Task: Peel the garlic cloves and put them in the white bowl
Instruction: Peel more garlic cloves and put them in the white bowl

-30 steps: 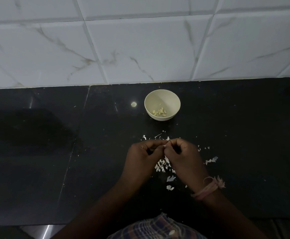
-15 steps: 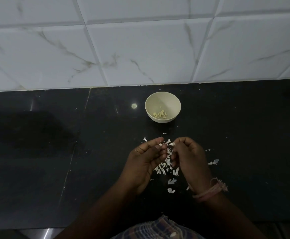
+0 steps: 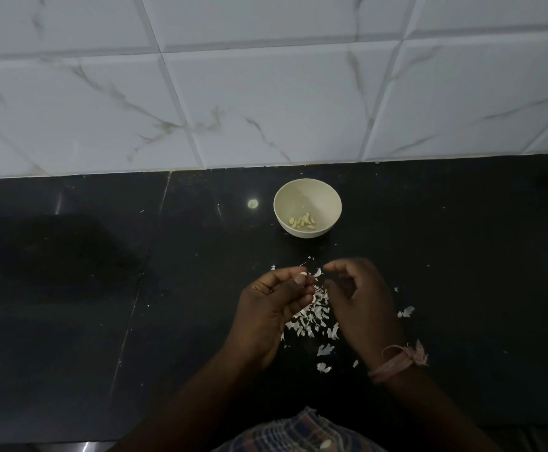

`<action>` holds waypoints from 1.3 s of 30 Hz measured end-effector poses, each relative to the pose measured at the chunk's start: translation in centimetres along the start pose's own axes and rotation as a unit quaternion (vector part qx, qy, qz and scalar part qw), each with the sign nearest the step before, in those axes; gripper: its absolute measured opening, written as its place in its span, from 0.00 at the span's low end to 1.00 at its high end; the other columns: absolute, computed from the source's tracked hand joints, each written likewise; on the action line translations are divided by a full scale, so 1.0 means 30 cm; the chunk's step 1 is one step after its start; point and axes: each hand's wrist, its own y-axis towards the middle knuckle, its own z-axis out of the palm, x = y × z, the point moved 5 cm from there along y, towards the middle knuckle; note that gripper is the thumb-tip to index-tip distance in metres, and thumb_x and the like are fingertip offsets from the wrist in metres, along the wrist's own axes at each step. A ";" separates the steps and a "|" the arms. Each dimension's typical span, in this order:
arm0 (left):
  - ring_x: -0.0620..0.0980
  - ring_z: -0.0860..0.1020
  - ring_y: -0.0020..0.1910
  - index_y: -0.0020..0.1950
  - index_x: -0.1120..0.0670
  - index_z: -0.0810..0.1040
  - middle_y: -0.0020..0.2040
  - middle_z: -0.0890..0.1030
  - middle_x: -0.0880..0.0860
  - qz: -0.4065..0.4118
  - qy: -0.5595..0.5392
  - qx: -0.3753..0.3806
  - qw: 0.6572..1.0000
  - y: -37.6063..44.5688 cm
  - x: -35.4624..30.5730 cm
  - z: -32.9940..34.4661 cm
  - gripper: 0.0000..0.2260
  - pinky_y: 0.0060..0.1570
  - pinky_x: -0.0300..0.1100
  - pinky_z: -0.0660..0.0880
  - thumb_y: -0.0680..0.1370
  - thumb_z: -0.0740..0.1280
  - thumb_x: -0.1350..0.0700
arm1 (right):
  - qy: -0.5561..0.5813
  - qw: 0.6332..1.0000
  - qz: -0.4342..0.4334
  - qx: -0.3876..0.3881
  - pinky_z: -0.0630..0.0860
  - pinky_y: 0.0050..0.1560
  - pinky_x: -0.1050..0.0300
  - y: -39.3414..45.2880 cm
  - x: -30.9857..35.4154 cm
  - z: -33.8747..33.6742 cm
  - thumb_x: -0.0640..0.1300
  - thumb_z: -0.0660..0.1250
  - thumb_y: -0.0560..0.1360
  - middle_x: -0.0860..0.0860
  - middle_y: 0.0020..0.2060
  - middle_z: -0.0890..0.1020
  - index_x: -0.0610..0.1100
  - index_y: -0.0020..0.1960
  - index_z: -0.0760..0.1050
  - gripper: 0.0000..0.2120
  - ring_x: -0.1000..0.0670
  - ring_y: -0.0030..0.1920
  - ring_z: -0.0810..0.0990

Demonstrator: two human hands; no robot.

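One garlic clove (image 3: 303, 274) sits pinched at the tips of the left hand (image 3: 274, 308) fingers, just apart from the right hand (image 3: 360, 301), whose loosely curled fingers hold nothing visible. A second ago both hands met on it; now parted, suggesting peeling is done. Beyond the fingers, the white bowl (image 3: 308, 192) waits on the desk (image 3: 461, 256); skins (image 3: 311, 318) lie beneath.

One head-worn wide-angle view, looking forward and steeply down, close over black counter (image 3: 70, 288), tiled wall (image 3: 266, 93) beyond
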 end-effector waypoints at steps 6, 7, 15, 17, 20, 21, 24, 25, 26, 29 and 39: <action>0.49 0.83 0.43 0.55 0.64 0.84 0.46 0.85 0.59 0.005 0.011 -0.007 1.000 0.014 -0.002 0.002 0.13 0.44 0.38 0.81 0.73 0.72 0.60 | 0.100 0.993 -0.054 0.010 0.78 0.52 0.61 0.016 0.083 -0.019 0.37 0.71 0.77 0.59 0.49 0.83 0.52 0.62 0.80 0.16 0.55 0.53 0.82; 0.48 0.82 0.43 0.54 0.63 0.84 0.47 0.85 0.59 0.007 0.016 -0.005 1.000 0.015 -0.004 0.002 0.12 0.44 0.38 0.81 0.74 0.72 0.59 | 0.098 0.993 -0.063 0.022 0.78 0.52 0.61 0.014 0.089 -0.013 0.36 0.71 0.77 0.59 0.49 0.83 0.52 0.64 0.79 0.18 0.55 0.54 0.83; 0.50 0.81 0.41 0.47 0.58 0.88 0.46 0.86 0.60 0.042 0.129 -0.006 0.991 0.041 -0.043 0.010 0.05 0.42 0.41 0.79 0.77 0.72 0.60 | 0.151 0.988 -0.028 0.030 0.81 0.54 0.57 0.046 0.071 0.003 0.36 0.72 0.77 0.59 0.47 0.84 0.54 0.64 0.78 0.20 0.55 0.52 0.84; 0.52 0.82 0.40 0.47 0.57 0.88 0.43 0.86 0.60 0.063 0.183 -0.003 0.981 0.047 -0.053 0.012 0.05 0.42 0.43 0.78 0.78 0.72 0.61 | 0.176 0.983 -0.017 0.040 0.81 0.55 0.56 0.058 0.066 0.007 0.34 0.71 0.77 0.58 0.48 0.84 0.53 0.66 0.78 0.22 0.54 0.53 0.84; 0.50 0.82 0.38 0.47 0.57 0.87 0.41 0.86 0.56 0.089 0.234 0.006 0.968 0.050 -0.082 0.030 0.05 0.39 0.40 0.78 0.79 0.71 0.61 | 0.187 0.980 -0.019 0.064 0.81 0.56 0.55 0.071 0.063 0.007 0.32 0.68 0.78 0.56 0.49 0.85 0.51 0.68 0.77 0.23 0.54 0.54 0.84; 0.49 0.82 0.38 0.47 0.57 0.87 0.41 0.87 0.54 0.096 0.255 0.013 0.962 0.055 -0.092 0.035 0.05 0.39 0.39 0.78 0.79 0.71 0.61 | 0.196 0.978 -0.015 0.073 0.81 0.56 0.53 0.077 0.057 0.009 0.31 0.68 0.78 0.55 0.49 0.85 0.51 0.68 0.77 0.23 0.53 0.55 0.84; 0.47 0.82 0.38 0.46 0.54 0.86 0.41 0.86 0.52 0.093 0.334 0.030 0.937 0.082 -0.098 0.033 0.06 0.38 0.39 0.79 0.80 0.71 0.61 | 0.228 0.969 0.036 0.084 0.81 0.55 0.49 0.100 0.021 0.032 0.31 0.67 0.78 0.51 0.48 0.85 0.50 0.63 0.80 0.20 0.50 0.52 0.84; 0.47 0.82 0.37 0.46 0.54 0.85 0.41 0.86 0.53 0.079 0.356 0.014 0.931 0.094 -0.091 0.014 0.07 0.38 0.39 0.79 0.80 0.70 0.61 | 0.242 0.965 0.071 0.065 0.82 0.54 0.48 0.106 0.001 0.037 0.31 0.68 0.77 0.50 0.47 0.85 0.50 0.61 0.80 0.18 0.50 0.49 0.85; 0.46 0.82 0.35 0.46 0.55 0.85 0.40 0.85 0.53 0.058 0.362 -0.018 0.930 0.105 -0.084 -0.018 0.07 0.37 0.39 0.79 0.81 0.69 0.62 | 0.250 0.961 0.112 0.035 0.83 0.51 0.48 0.108 -0.028 0.039 0.31 0.68 0.77 0.49 0.46 0.86 0.49 0.58 0.81 0.16 0.50 0.46 0.85; 0.47 0.82 0.36 0.49 0.59 0.84 0.41 0.85 0.56 0.002 0.290 -0.159 0.944 0.122 -0.071 -0.162 0.06 0.37 0.36 0.80 0.82 0.67 0.64 | 0.223 0.949 0.214 -0.055 0.83 0.46 0.52 0.099 -0.132 0.012 0.33 0.67 0.78 0.46 0.46 0.85 0.47 0.52 0.81 0.11 0.53 0.39 0.85; 0.49 0.85 0.37 0.49 0.63 0.84 0.44 0.87 0.60 -0.056 0.236 -0.188 0.952 0.146 0.011 -0.206 0.03 0.36 0.36 0.80 0.78 0.72 0.64 | 0.041 0.966 0.253 0.033 0.75 0.32 0.62 0.106 -0.271 0.094 0.42 0.67 0.80 0.51 0.39 0.84 0.46 0.51 0.80 0.03 0.52 0.36 0.83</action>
